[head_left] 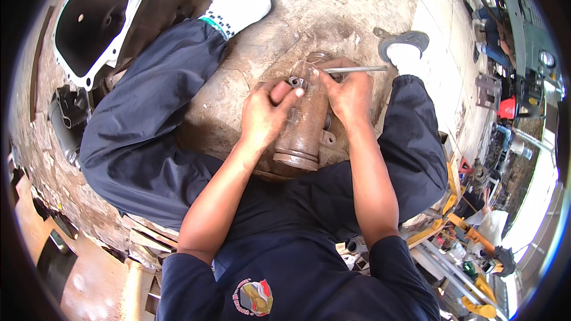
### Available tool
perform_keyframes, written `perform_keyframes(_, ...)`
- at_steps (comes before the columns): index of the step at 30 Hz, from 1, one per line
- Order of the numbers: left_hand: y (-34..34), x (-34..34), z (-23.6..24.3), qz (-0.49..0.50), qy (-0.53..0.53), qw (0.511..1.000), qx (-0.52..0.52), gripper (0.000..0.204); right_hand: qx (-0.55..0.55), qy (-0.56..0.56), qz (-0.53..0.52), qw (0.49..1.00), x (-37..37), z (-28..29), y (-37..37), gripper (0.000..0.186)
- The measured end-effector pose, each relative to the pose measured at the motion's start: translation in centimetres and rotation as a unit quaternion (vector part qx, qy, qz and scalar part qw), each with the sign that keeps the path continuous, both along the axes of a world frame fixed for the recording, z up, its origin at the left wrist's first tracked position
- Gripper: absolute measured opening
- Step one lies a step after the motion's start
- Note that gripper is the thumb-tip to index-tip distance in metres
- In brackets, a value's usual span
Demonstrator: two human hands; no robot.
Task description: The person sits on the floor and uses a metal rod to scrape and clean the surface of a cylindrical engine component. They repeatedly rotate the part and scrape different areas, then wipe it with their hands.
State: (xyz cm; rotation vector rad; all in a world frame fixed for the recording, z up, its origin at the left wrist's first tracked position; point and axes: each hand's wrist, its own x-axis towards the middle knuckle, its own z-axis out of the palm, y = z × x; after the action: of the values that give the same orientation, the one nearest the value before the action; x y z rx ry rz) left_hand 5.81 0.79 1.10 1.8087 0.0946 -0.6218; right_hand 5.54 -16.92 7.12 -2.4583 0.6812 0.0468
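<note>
A brown, worn metal cylinder (306,126) lies lengthwise on the floor between my legs, its grooved end toward me. A small side lug with a hole (328,138) sticks out on its right. Over its upper part, my left hand (263,112) is closed, thumb and fingers pinching a small metal piece with a round hole (295,82). Just right of it, my right hand (352,94) grips a thin metal rod (366,69) that points out to the right. The rod's inner end is hidden by my fingers, close to the small piece.
A large metal housing (136,24) with a bolt-holed flange stands at the upper left, a dark machine part (67,120) below it. My legs flank the cylinder. Yellow metal parts (470,232) and assorted tools clutter the lower right. A green vehicle (535,41) and people are farther right.
</note>
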Motion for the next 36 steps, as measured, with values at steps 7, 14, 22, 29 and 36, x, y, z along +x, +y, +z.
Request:
perform_keyframes(7, -0.6, -0.8, 0.3, -0.067, 0.073, 0.993, 0.064, 0.060, -0.142, 0.179, 0.021, 0.973, 3.2, -2.9, -1.7, 0.024)
perform_keyframes(14, -0.7, -1.0, -0.4, -0.048, 0.062, 0.996, 0.042, 0.052, -0.071, 0.109, 0.153, 0.980, 3.2, -1.8, -1.8, 0.025)
perform_keyframes(22, -0.8, -0.8, -0.5, -0.065, 0.079, 0.994, 0.046, 0.051, -0.103, 0.115, 0.252, 0.955, 4.4, -2.2, -2.7, 0.025)
perform_keyframes(29, -0.7, -0.9, -0.8, -0.050, 0.069, 0.996, 0.039, 0.050, -0.060, 0.129, 0.338, 0.930, 4.6, -2.0, -2.2, 0.033)
perform_keyframes(36, -0.8, -0.9, -0.6, -0.052, 0.073, 0.995, 0.043, 0.050, -0.056, 0.119, 0.316, 0.940, 4.8, -1.9, -2.5, 0.027)
